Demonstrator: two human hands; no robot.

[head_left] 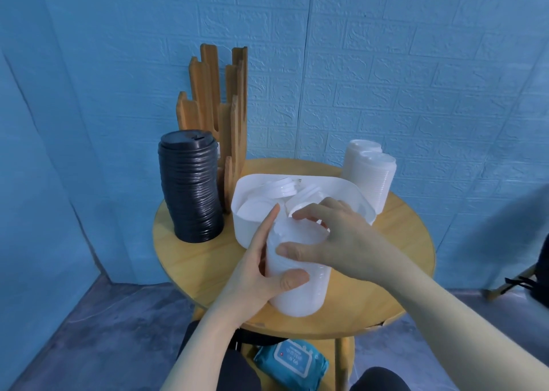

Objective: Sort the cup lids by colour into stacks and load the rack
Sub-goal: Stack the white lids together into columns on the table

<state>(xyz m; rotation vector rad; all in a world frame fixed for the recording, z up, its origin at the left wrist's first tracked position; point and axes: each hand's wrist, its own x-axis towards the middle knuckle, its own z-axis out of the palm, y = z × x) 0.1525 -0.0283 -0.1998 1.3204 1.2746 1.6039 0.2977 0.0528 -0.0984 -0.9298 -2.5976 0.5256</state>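
A stack of white lids (298, 294) stands tilted on the round wooden table (205, 260), right in front of me. My left hand (260, 271) grips its side, thumb across the front. My right hand (329, 237) holds the top of the same stack, fingers curled over the uppermost lid. Behind it a white bin (344, 190) holds several loose white lids (279, 191). A tall stack of black lids (191, 187) stands at the left. The wooden rack (219, 102) rises behind it. Two more white lid stacks (371, 173) stand at the back right.
A blue brick-patterned wall is close behind the table. A blue pack of wet wipes (292, 362) lies on a lower shelf under the table, near my knees. A dark object and a wooden frame (523, 280) show at the right edge.
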